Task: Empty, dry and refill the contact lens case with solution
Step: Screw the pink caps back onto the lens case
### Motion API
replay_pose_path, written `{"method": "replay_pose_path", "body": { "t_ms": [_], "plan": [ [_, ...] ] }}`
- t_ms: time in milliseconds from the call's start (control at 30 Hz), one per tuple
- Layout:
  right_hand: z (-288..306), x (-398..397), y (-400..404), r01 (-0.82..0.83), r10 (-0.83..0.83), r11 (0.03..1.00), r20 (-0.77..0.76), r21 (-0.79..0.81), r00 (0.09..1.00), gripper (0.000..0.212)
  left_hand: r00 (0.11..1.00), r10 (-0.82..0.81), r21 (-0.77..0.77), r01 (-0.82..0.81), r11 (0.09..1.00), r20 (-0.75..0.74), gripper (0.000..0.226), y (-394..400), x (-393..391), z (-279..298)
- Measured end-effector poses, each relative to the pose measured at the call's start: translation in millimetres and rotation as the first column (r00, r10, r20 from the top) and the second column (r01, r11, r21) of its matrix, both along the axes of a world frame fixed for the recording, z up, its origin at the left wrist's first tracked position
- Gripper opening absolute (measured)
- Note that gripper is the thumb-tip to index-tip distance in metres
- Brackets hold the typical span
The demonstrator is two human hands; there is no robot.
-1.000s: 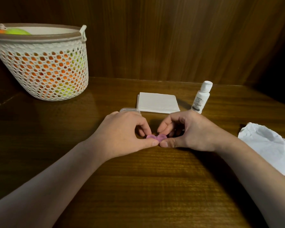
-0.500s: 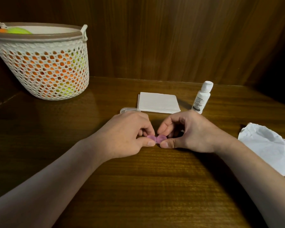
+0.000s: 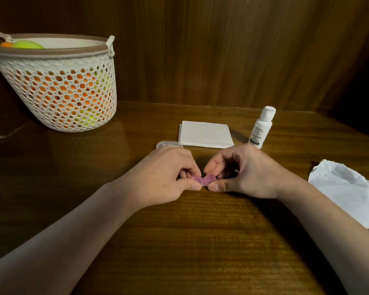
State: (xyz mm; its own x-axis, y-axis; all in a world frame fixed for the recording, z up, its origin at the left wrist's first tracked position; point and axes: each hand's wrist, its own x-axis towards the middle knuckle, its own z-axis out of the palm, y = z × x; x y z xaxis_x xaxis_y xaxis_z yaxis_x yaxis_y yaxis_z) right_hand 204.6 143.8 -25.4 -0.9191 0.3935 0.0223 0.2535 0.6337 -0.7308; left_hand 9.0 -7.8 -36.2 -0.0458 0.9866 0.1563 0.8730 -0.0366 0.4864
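Both hands, left (image 3: pixel 164 177) and right (image 3: pixel 243 173), pinch a pink, translucent, two-lobed lens case (image 3: pixel 203 180).

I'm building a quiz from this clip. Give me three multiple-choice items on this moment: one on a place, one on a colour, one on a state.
1. Where does the solution bottle stand?
A. right of the folded napkins
B. inside the basket
C. on the crumpled tissue

2. What colour is the contact lens case?
A. green
B. pink
C. black

3. How is the case held?
A. left hand alone
B. lying untouched
C. pinched by both hands

Answers:
1 A: the solution bottle stands upright just right of the folded napkins.
2 B: the contact lens case shows pink between the fingers.
3 C: the left hand and right hand each pinch one end.
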Motion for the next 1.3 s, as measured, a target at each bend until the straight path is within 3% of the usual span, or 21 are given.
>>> {"method": "replay_pose_path", "body": {
  "t_ms": [167,333,500,600,733,800,1000,1200,1300],
  "plan": [
    [0.9,-1.5,-1.0,0.002,-0.002,1.000,0.001,-0.015,1.000,0.033,0.999,0.019,-0.004,-0.019,1.000,0.050,0.033,-4.3,-8.5,4.8],
    [-3.8,-4.7,-6.4,-0.023,0.024,1.000,-0.023,0.005,0.999,0.032,0.967,0.252,0.180,-0.243,0.953,-0.025,0.031,-5.7,-27.9,9.7],
    [-5.6,-5.8,-8.2,-0.025,0.025,0.998,0.003,0.060,1.000,0.034,0.937,0.331,0.011,-0.332,0.943,-0.110,0.063,-1.4,-43.0,1.4],
    [-9.0,-7.9,-7.3,0.078,-0.070,0.993,-0.091,0.084,0.993,0.032,0.947,0.308,-0.027,-0.312,0.950,-0.093,0.061,3.0,-44.8,-5.4],
    [-17.6,-16.5,-3.9,0.256,-0.218,0.959,-0.259,0.124,0.941,0.011,0.953,0.291,-0.011,-0.293,0.956,-0.083,0.052,7.5,-43.9,-8.0],
    [-19.2,-19.5,-3.0,0.292,-0.229,0.934,-0.283,0.205,0.932,0.015,0.956,0.287,0.013,-0.286,0.958,-0.060,0.050,9.0,-42.0,-7.7],
    [-10.4,-23.3,-12.9,0.184,-0.014,0.865,-0.343,0.467,0.939,0.033,0.944,0.165,0.089,-0.197,0.976,0.286,0.045,8.3,-26.9,-7.4],
    [-3.1,-21.2,-18.6,0.127,0.063,0.854,-0.343,0.504,0.937,0.032,0.811,0.071,0.076,-0.141,0.987,0.580,0.046,6.2,-22.4,-4.8],
    [1.8,-20.2,-21.5,0.105,0.092,0.828,-0.318,0.550,0.944,0.031,0.765,0.087,0.060,-0.162,0.985,0.638,0.046,6.2,-23.0,-3.8]
  ]
}}
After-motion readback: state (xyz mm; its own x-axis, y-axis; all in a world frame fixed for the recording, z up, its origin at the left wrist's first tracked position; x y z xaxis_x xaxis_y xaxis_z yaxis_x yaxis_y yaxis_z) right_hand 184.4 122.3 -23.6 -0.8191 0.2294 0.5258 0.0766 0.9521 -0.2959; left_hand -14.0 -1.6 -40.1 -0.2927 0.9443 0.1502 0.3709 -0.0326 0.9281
